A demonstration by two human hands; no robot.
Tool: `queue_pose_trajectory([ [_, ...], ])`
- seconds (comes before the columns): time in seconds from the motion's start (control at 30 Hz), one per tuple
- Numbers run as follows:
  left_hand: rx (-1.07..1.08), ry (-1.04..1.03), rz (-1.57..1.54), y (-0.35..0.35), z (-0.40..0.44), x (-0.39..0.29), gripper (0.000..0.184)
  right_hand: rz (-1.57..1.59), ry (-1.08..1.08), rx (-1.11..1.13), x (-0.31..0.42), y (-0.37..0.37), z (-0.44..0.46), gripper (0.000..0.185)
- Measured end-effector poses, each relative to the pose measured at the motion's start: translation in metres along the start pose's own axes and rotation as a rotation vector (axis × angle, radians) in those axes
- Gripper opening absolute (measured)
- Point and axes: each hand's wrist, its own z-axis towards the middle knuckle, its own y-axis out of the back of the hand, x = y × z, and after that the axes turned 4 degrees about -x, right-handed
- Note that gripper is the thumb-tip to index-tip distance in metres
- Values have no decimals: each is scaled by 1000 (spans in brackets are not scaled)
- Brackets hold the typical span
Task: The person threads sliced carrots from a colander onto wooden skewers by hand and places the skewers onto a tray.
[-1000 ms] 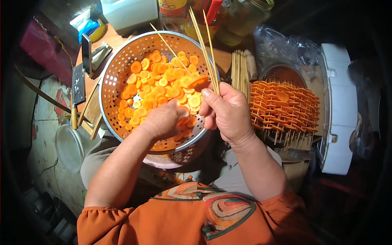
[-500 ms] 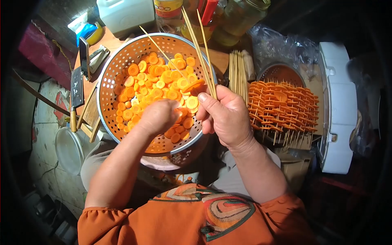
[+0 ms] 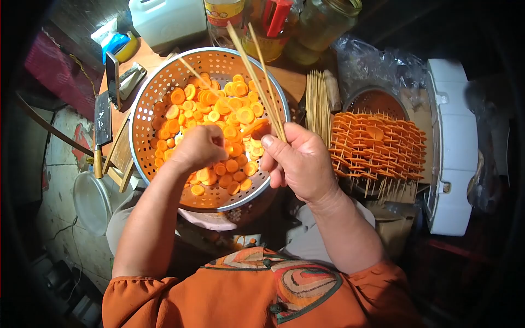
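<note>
A large perforated colander (image 3: 219,59) holds many round carrot slices (image 3: 203,98). Above the slices is my left hand (image 3: 198,148), its fingers curled into a pinch; whatever sits between them is hidden. My right hand (image 3: 303,161), at the colander's right rim, grips several wooden skewers (image 3: 255,76) pointing up and away. Another thin skewer (image 3: 199,79), blurred, slants to the upper left. A few carrot slices (image 3: 256,129) are threaded on its lower end, near the right fingertips.
Stacked skewers of threaded carrot slices (image 3: 377,145) lie at right, beside a bundle of bare skewers (image 3: 317,104). Farther right stands a white foam piece (image 3: 453,147). A cleaver (image 3: 103,123) and a phone (image 3: 113,79) are at left; a jug (image 3: 168,24) and jars (image 3: 322,27) stand behind.
My left hand has shifted slightly left and up over the slices. The skewers in my right hand have tilted a little to the left, with the slanted one now blurred.
</note>
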Motion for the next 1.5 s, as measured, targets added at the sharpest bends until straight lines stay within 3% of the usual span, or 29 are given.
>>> queue_pose_trajectory([
  [0.03,5,87,-252,10,0,0,14,-21,-19,27,0,0,-1,16],
  [0.17,-315,0,-1031,47,-7,-2,11,-137,-100,104,3,-3,-8,16],
  [0.37,-518,-9,-1394,71,-17,1,17,-148,-108,133,0,-7,-13,16],
  [0.73,-581,5,-1435,77,-13,8,12,-140,-103,133,-1,-8,-14,15],
  [0.83,-596,-76,-1342,76,-14,6,11,-134,-107,127,0,-8,-15,15],
  [1.0,-404,-230,-1321,61,-18,-2,12,-95,-95,93,-1,-8,-17,14],
  [1.17,-192,-111,-1320,12,-38,-35,11,-4,-77,11,-2,-16,-11,12],
  [1.5,-164,-75,-1374,-9,-42,-46,12,-12,-50,-33,-5,-16,-4,14],
])
